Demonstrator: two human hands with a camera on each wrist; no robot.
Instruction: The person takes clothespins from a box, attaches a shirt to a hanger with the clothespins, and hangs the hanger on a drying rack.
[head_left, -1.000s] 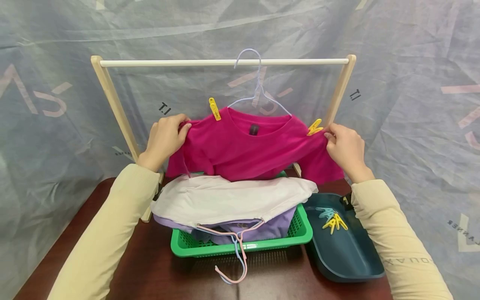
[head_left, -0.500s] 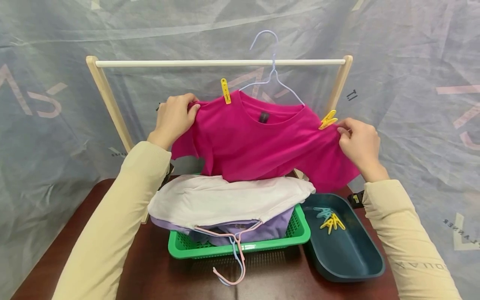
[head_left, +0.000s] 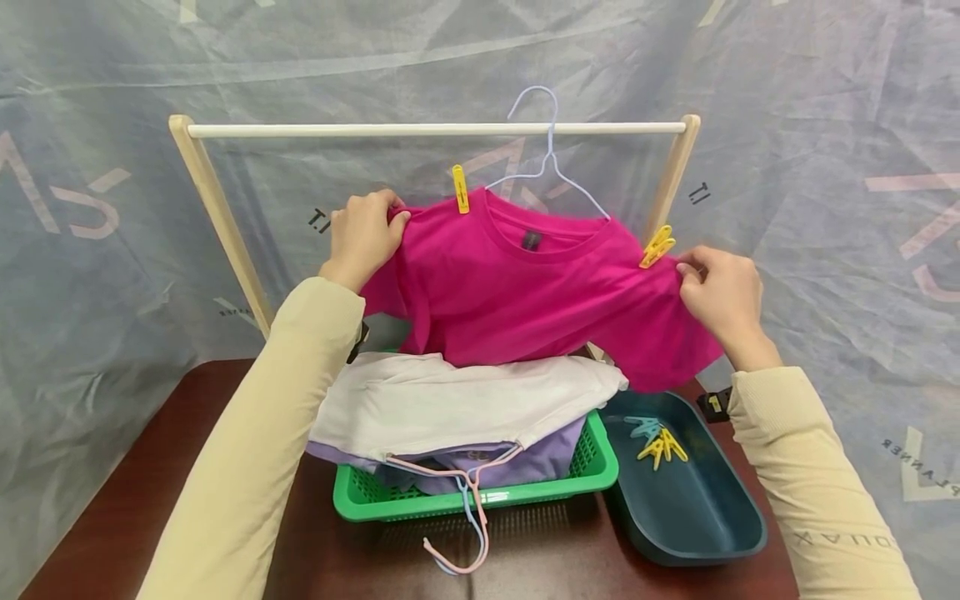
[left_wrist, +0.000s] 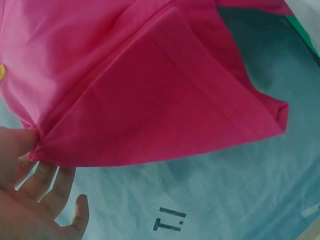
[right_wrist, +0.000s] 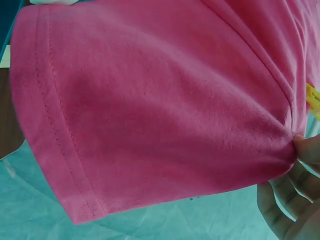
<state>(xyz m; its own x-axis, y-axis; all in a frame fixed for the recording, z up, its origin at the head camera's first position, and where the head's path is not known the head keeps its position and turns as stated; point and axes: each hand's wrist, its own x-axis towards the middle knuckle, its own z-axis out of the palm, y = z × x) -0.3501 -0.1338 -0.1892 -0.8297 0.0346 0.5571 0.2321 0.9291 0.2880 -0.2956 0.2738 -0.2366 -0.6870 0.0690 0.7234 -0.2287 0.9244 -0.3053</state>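
A bright pink T-shirt (head_left: 517, 292) is held up by both shoulders on a pale lilac wire hanger (head_left: 551, 158). The hanger's hook stands in front of and above the rack's white rail in the head view. My left hand (head_left: 366, 237) pinches the left shoulder seam between thumb and fingers. At the other shoulder my right hand (head_left: 723, 292) pinches the cloth above the sleeve. One yellow clothespin (head_left: 461, 190) grips the left shoulder, and a second yellow clothespin (head_left: 657, 247) sits on the right one. In the right wrist view the sleeve (right_wrist: 150, 115) hangs loose from the fingers.
A wooden rack with a white rail (head_left: 337, 131) stands behind. In front lies a green basket (head_left: 480, 502) with a white garment (head_left: 465, 400), a purple garment (head_left: 551, 454) and pink and blue hangers (head_left: 480, 533). A dark blue tray (head_left: 697, 517) holds several clothespins (head_left: 662, 447).
Both hands have lifted the pink shirt and moved it to the right, then lowered it slightly. The hanger's hook rose above the rail and has sunk a little since.
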